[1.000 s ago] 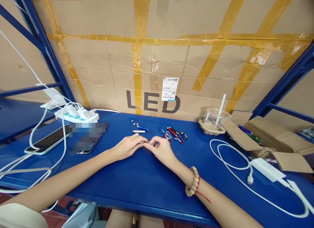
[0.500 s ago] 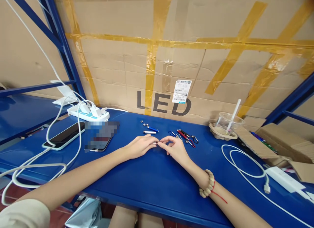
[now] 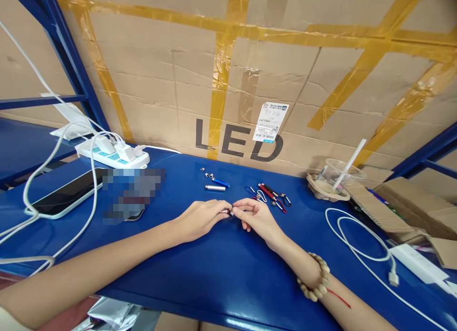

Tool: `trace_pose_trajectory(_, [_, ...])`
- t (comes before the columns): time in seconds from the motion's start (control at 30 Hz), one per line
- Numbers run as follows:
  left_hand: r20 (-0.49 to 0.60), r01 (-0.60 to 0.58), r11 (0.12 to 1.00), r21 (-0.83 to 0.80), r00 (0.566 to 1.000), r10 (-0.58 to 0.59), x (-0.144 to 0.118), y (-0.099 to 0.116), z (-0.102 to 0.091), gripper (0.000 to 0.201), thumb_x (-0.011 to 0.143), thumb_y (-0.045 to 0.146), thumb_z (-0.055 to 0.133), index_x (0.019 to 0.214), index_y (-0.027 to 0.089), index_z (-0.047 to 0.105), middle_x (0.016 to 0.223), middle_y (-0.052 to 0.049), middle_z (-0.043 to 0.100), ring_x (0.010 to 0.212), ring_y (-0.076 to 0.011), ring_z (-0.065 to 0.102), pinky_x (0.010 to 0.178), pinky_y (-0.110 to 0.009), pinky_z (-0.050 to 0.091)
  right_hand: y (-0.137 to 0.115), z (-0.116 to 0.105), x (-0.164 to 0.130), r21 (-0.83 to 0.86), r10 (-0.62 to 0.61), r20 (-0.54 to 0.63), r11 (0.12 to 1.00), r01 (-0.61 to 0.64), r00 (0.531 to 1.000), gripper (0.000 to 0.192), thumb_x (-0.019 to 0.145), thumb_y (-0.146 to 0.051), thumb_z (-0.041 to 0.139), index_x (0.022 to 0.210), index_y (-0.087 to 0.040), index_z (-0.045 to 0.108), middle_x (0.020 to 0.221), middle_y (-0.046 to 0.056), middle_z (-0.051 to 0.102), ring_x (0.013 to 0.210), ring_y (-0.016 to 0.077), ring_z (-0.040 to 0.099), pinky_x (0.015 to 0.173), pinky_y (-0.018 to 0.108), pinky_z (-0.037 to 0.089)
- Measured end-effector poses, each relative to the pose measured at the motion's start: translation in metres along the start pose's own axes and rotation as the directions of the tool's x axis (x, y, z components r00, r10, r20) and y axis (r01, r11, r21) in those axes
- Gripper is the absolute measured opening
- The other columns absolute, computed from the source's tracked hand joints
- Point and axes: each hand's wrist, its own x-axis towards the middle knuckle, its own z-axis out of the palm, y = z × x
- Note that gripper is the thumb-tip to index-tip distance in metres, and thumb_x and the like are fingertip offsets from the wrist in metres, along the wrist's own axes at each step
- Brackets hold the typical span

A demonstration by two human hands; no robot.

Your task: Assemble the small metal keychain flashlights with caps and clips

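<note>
head view: left hand and right hand rest on the blue shelf, fingertips meeting, both pinching one small red-and-silver torch held just above the shelf surface between them. behind it lie a silver tube, a blue tube and a cluster of clips; phone far left, cup far right.

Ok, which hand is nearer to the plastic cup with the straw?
Right. The right hand is at mid-table, with the plastic cup farther off toward its side. The left hand sits beyond the right one, farther from the cup.
</note>
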Motion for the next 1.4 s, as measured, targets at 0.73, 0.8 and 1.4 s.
trace_pose_trajectory(0.73, [0.063,0.184,0.930,-0.320,0.983,-0.173,-0.002,0.014,-0.001,0.018,0.092,0.029,0.032,0.106,0.024,0.042,0.102,-0.002,0.065,0.093,-0.0154,0.063,0.078,-0.027,0.047,-0.005,0.004,-0.016,-0.200,-0.344,-0.091,0.926,0.321,0.935,0.018,0.071,-0.037,0.068,0.073,-0.019,0.071,0.075,0.003,0.068,0.040,0.0052,0.045,0.040,0.022,0.036])
trace_pose_trajectory(0.8, [0.075,0.194,0.924,-0.331,0.981,-0.179,-0.002,0.012,0.000,0.017,0.092,0.030,0.032,0.104,0.024,0.042,0.099,-0.002,0.065,0.090,-0.0153,0.063,0.078,-0.027,0.047,-0.005,0.002,-0.014,-0.126,-0.240,-0.045,0.964,0.233,0.970,0.023,0.068,-0.041,0.070,0.073,-0.019,0.071,0.066,0.002,0.067,0.038,0.0056,0.044,0.039,0.022,0.035])
trace_pose_trajectory(1.4, [0.104,0.108,0.947,-0.303,0.991,-0.080,-0.003,0.011,-0.002,0.013,0.093,0.025,0.032,0.102,0.023,0.042,0.104,-0.001,0.063,0.094,-0.0137,0.062,0.080,-0.025,0.046,-0.003,-0.004,-0.005,-0.049,0.075,0.026,0.996,-0.073,0.997,0.030,0.049,-0.036,0.082,0.061,-0.015,0.063,0.042,-0.006,0.052,0.037,0.0033,0.039,0.037,0.018,0.028])
